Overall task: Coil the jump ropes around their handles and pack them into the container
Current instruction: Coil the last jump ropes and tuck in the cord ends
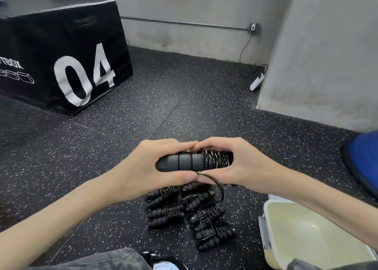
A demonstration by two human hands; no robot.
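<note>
Your left hand (155,163) and right hand (241,163) both grip a nearly wound jump rope (194,161), its last loop loose, while finished bundles (188,212) lie on the floor, none yet visibly in the container (306,235) near right.

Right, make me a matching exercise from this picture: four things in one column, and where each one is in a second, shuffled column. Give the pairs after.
Things:
1. jump rope being coiled
2. pile of coiled ropes
3. container
4. black box marked 04

Places:
A. on the floor at the far left
B. held in the air between the left hand and right hand
C. at the lower right, open, nothing seen inside
D. on the floor beneath the hands

Pairs: 1-B, 2-D, 3-C, 4-A
</note>
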